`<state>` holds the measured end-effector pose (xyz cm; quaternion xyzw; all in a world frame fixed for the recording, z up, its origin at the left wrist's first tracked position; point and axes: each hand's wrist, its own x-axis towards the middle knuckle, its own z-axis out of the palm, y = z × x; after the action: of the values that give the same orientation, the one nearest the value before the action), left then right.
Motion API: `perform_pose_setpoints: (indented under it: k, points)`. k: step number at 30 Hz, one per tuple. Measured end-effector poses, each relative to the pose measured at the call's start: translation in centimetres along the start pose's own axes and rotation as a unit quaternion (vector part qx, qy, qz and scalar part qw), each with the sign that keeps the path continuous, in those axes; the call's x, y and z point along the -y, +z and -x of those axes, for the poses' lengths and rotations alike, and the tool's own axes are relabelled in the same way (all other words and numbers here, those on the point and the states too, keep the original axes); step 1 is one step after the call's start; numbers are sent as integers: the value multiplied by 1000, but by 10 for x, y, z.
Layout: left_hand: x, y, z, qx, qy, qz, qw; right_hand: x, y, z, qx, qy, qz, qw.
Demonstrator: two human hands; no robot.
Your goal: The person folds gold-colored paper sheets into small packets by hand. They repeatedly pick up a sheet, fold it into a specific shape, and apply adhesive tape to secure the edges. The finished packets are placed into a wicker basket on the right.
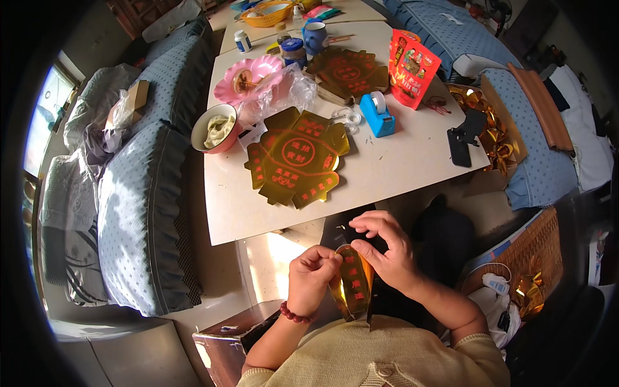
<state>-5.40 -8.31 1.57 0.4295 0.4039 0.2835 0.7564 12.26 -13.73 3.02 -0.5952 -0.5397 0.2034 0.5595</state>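
A folded piece of shiny gold cardboard with red printing [355, 284] stands upright in front of my chest, below the table edge. My left hand [308, 277], with a dark red bead bracelet at the wrist, pinches its upper left edge between thumb and fingers. On the other side, my right hand [392, 255] has its fingers apart and curved, its thumb close to the top of the cardboard; I cannot tell whether the thumb touches it. On the table lies a flat, cut-out gold cardboard sheet [271, 158], with a stack of similar sheets [348, 72] behind it.
The white table [380, 174] holds a blue tape dispenser [378, 117], white-handled scissors [347, 117], a red pouch [411, 71], a bowl of paste [214, 129], a pink dish [248, 76] and a black phone [459, 148]. Boxes with folded gold pieces [532, 293] stand at the right.
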Motion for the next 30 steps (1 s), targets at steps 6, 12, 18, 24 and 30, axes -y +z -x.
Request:
perform_pose_setpoints:
  k: [6,12,18,24,30]
  points:
    - [-8,8,4,12,5,-29,999,-2,-6,-5,39,-148,148,977]
    - [-22,15,7,36,32,-79,996,8,-17,-14,92,-85,114,986]
    - [-26,21,4,61,91,-174,979,18,-29,-25,204,78,34,975]
    - [-28,19,1,76,63,-174,980,20,-33,-33,264,79,78,958]
    - [-18,15,-5,65,15,-114,991,12,-26,-29,265,80,130,952]
